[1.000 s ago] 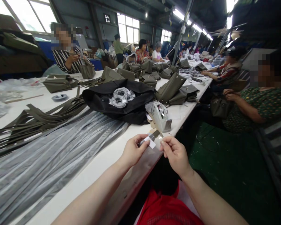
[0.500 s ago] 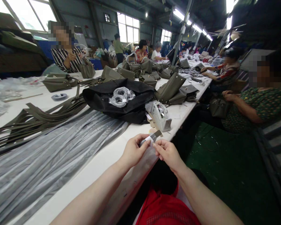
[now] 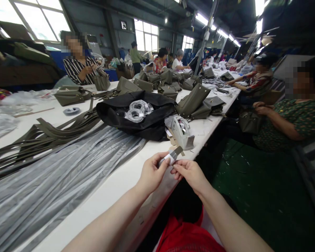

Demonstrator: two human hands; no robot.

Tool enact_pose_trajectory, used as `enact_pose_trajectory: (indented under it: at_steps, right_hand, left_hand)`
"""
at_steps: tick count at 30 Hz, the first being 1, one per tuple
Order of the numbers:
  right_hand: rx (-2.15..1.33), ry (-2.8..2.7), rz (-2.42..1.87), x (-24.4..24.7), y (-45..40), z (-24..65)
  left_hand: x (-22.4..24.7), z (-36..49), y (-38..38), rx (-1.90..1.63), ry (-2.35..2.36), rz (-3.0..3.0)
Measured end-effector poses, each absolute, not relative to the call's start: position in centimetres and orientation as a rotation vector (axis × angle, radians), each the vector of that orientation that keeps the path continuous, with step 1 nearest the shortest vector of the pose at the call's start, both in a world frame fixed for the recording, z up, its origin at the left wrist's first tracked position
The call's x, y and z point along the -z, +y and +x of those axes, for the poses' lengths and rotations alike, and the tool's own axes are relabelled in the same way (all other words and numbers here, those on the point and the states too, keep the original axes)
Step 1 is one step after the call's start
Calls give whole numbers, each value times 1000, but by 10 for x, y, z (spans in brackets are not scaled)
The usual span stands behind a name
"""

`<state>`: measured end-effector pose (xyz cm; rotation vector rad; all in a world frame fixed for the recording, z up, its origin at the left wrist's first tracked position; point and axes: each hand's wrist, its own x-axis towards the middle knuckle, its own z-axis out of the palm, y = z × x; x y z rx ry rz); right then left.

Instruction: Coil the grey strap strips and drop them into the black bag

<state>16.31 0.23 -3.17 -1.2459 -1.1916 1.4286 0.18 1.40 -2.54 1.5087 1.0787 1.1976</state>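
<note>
Over the table's front edge, my left hand (image 3: 154, 171) is closed round a rolled strap (image 3: 176, 153) with an olive end poking out. A white paper band (image 3: 168, 157) goes round the strap, under my left thumb. My right hand (image 3: 187, 173) is closed beside it, thumb and forefinger pinched at the band's lower edge. The pinched bit itself is mostly hidden by the fingers. Just beyond both hands stands a tape dispenser (image 3: 183, 134), with scraps of brown card beside it.
A black cloth bag (image 3: 112, 113) holds coiled, banded straps (image 3: 137, 111). Grey wrapped strips (image 3: 68, 171) and olive straps (image 3: 55, 134) cover the table's left. Olive handbags (image 3: 193, 101) lie further back. A co-worker in a green patterned top (image 3: 286, 119) sits at right, another in stripes (image 3: 80, 70) across.
The view has shifted slightly, so the scene sits a little lower and further right. Both hands stay at the strap, with the right fingers slightly lower against the band.
</note>
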Motion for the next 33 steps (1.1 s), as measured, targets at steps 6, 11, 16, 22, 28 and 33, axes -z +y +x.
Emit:
enact_pose_trajectory:
  at_steps: [6, 11, 16, 22, 28, 33]
  right_hand:
    - [-1372, -1298, -1254, 34, 7, 160]
    - [-1317, -1352, -1279, 53, 20, 149]
    - [-1250, -1405, -1138, 78, 32, 142]
    - [-735, -1764, -1332, 121, 43, 152]
    - [-243, -1922, -1321, 141, 39, 147]
    - [-138, -1962, -1255, 139, 34, 151]
  left_hand:
    - [24, 1, 7, -1265, 1253, 1821]
    - [20, 2, 6, -1284, 1161, 1822]
    - [31, 8, 3, -1214, 1142, 1847]
    - [35, -13, 35, -1441, 1514, 2064]
    - [-40, -42, 128, -1605, 1845, 2342]
    - [-57, -42, 194, -704, 2179, 2420]
